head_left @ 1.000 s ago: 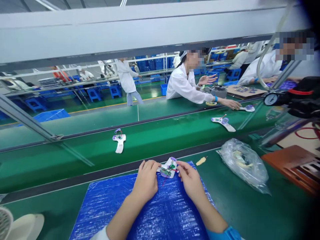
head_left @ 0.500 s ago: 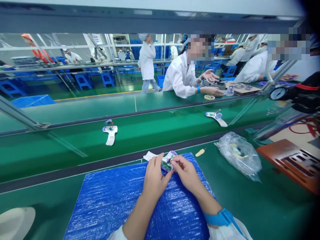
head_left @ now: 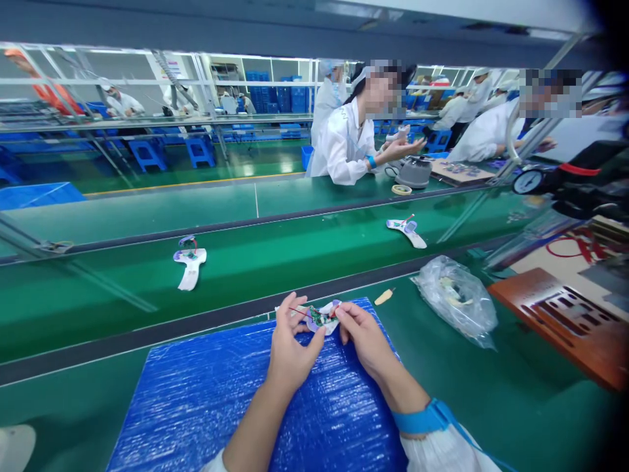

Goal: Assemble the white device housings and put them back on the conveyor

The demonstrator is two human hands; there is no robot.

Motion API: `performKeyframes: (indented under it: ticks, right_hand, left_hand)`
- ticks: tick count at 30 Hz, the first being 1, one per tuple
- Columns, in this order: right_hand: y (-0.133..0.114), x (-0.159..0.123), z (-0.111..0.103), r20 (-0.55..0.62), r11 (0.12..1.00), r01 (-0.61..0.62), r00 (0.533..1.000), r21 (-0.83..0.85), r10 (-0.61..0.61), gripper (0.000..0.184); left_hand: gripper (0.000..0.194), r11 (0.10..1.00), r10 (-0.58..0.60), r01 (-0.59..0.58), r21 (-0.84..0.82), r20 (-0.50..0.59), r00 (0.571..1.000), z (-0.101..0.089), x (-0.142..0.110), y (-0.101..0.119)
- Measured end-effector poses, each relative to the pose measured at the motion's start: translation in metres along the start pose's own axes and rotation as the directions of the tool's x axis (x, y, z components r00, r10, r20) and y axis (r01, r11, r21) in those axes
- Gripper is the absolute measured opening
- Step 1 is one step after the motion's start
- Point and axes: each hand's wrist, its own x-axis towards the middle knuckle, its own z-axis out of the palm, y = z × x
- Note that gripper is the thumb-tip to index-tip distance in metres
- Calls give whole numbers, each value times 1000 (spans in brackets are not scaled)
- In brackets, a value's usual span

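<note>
A small white plastic casing with purple ends and a green circuit board point(head_left: 322, 318) is held at the far edge of a blue wrapped pad point(head_left: 211, 400). My left hand point(head_left: 291, 351) steadies it from the left, its thumb at the near edge and its fingers curved around the far side. A thin red wire runs by those fingers. From the right, my right hand point(head_left: 366, 334) pinches the casing's right end between thumb and index finger. The fingertips hide part of that end. A blue wrist strap point(head_left: 422, 418) circles my right wrist.
On the green conveyor belt point(head_left: 285, 252) lie two similar white casings, a left one point(head_left: 190, 270) and a right one point(head_left: 410, 233). To my right are a small cream-handled tool point(head_left: 384, 297), a clear plastic bag point(head_left: 457, 301) and an orange-brown fixture plate point(head_left: 560, 314). Across the belt sits a co-worker point(head_left: 344, 141).
My left fingers have loosened and spread, and the casing now lies flatter with its board facing up and the red wire showing. The view has shifted slightly right.
</note>
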Motion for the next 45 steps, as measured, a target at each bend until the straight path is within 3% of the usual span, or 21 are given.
performKeyframes:
  ticks: [6,10,12,15,18,23,29,45]
  right_hand:
    - [-2,-3,5,72,1000,-9,997,18,8,25]
    - [-3,-6,9,97,995,-11,995,-102,21,27]
    - [-2,-8,13,103,982,44,994,-185,-25,25]
    - [0,-12,18,110,933,162,985,-320,-133,20]
    - [1,-14,21,111,881,205,979,-426,-173,21]
    - [3,-14,20,98,834,249,968,-493,-230,22]
    - [7,-11,19,66,804,285,953,-522,-294,21]
    - [8,-14,23,17,791,267,951,-550,-309,21]
  left_hand:
    - [78,971,-142,111,-212,-138,980,2,8,7]
    - [51,941,-208,167,-295,-112,972,-2,11,5]
    - [32,960,-180,157,-231,-85,980,-5,11,2]
    - [17,998,-52,53,31,-37,998,-8,9,-1]
    - [18,967,33,-42,252,39,999,-11,7,0]
    - [27,912,57,-118,393,164,985,-16,8,1]
    - [35,832,135,-255,494,265,955,-16,8,-3]
    - [36,808,140,-247,535,233,962,-14,8,-2]
